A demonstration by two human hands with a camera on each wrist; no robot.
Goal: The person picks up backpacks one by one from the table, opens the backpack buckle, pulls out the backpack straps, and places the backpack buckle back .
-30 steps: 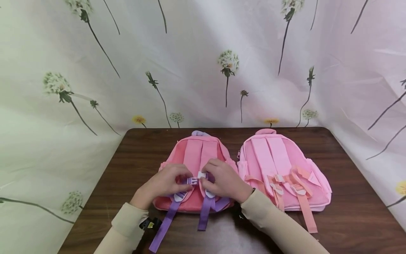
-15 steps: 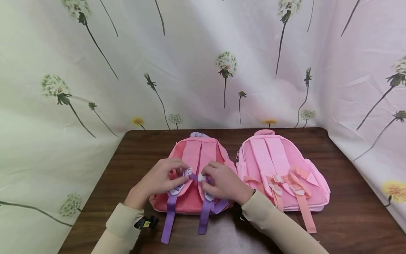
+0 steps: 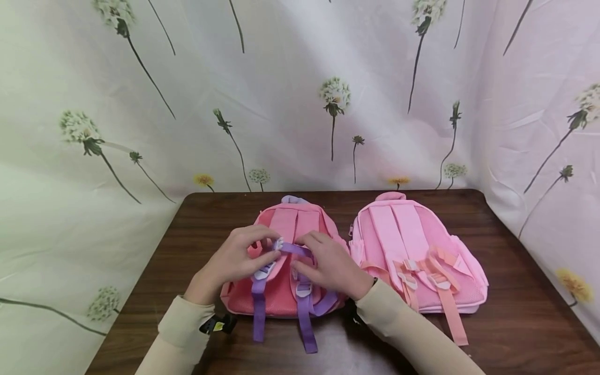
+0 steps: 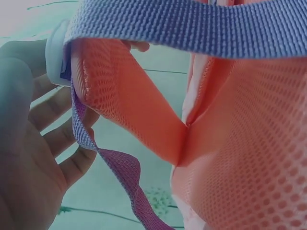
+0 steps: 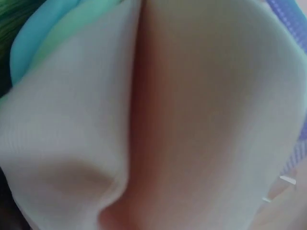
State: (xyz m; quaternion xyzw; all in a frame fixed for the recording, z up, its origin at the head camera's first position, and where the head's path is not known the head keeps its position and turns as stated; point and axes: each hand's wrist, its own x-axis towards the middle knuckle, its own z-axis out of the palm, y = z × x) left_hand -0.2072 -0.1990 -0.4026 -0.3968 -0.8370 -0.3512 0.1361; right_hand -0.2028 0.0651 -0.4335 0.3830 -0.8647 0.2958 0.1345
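Close to me lies a coral-pink backpack, its shoulder straps up. My left hand pinches a white plastic buckle between thumb and fingers, beside the left shoulder strap. From that buckle a purple webbing strap spans across to my right hand, whose thumb and fingertips stand apart around the strap's far end. In the left wrist view, the white buckle sits at the fingers and the webbing stretches off to the right. The right wrist view is mostly filled by blurred, pale fabric.
A lighter pink backpack with orange webbing lies right beside the first one on the dark wooden table. Purple strap tails hang over the front of the coral backpack. A flower-print cloth hangs behind.
My left hand has risen slightly with the white buckle. The purple strap now spans further between the hands, and the white piece earlier at my right fingertips no longer shows there. My right fingers have spread.
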